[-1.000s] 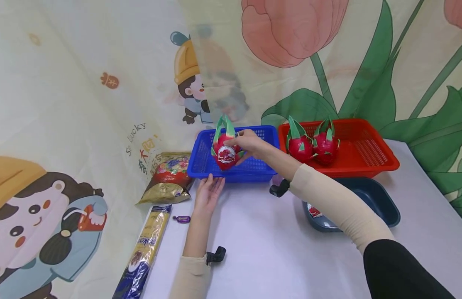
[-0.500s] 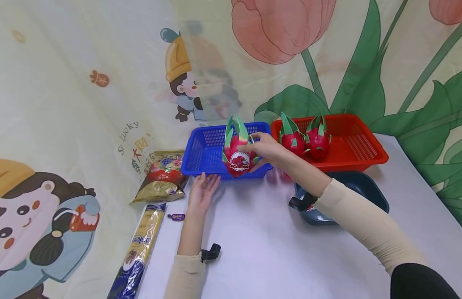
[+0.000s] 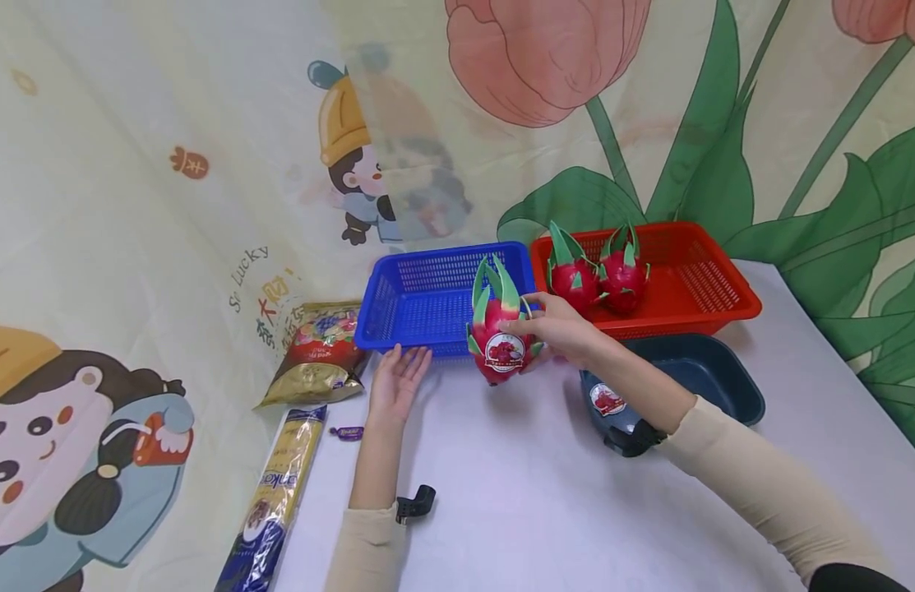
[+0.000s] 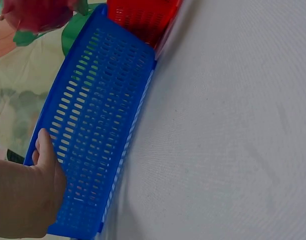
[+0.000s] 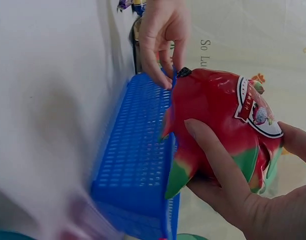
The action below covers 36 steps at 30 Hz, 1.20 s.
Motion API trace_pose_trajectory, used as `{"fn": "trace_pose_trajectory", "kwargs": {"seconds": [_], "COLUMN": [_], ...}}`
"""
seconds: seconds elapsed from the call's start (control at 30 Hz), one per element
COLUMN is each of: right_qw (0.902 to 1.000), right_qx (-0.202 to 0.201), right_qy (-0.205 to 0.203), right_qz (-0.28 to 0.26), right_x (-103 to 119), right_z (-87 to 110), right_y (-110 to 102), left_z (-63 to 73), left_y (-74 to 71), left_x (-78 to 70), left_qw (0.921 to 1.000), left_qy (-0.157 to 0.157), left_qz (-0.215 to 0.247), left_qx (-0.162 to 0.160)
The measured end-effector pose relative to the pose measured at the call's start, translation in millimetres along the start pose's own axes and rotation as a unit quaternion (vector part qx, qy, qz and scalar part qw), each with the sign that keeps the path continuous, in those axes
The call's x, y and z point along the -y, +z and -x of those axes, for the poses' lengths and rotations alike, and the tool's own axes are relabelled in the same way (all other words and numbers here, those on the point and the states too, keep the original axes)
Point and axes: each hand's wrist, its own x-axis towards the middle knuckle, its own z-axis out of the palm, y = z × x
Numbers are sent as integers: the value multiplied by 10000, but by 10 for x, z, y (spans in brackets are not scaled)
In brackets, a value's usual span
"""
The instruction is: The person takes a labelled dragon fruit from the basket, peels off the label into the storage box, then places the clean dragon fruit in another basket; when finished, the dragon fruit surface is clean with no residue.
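My right hand (image 3: 564, 329) grips a red dragon fruit (image 3: 496, 329) with green leaves and a round white label. The fruit is in front of the blue basket (image 3: 435, 308), just above the white table. In the right wrist view, my thumb lies across the dragon fruit (image 5: 208, 115). My left hand (image 3: 398, 386) reaches up to the blue basket's near rim, fingers fairly straight and touching it. In the left wrist view, the fingers of that hand (image 4: 30, 195) lie against the wall of the blue basket (image 4: 93, 125). Two more dragon fruits (image 3: 598, 275) stand in the red basket (image 3: 694, 312).
A dark blue basin (image 3: 716, 370) with a fruit label sits before the red basket. Left of the blue basket lie a gold-and-red snack bag (image 3: 316, 353), a long gold-and-blue packet (image 3: 275, 493) and a small purple candy (image 3: 347, 433). A printed cloth hangs behind.
My right hand has carried the dragon fruit out of the blue basket, rightward and toward me. The left hand has stayed at the basket's rim. The head view has shifted slightly.
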Motion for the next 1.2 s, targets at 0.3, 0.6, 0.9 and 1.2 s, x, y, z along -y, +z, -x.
{"fn": "trace_pose_trajectory", "kwargs": {"seconds": [0.3, 0.6, 0.9, 1.2], "right_qw": [9999, 9999, 9998, 9997], "right_qx": [-94, -71, -101, 72], "right_qy": [56, 65, 170, 220], "right_qz": [61, -42, 67, -7], "right_x": [-377, -669, -847, -994], "right_z": [158, 236, 328, 394], "right_y": [-50, -8, 41, 76], "left_z": [-2, 0, 10, 5], "left_y": [-26, -33, -37, -47], "left_x": [39, 37, 20, 15], "left_qw": [10000, 10000, 9999, 9999], "left_qy": [-47, -24, 40, 3], "left_qz": [-20, 18, -10, 59], "left_qx": [-21, 62, 93, 116]}}
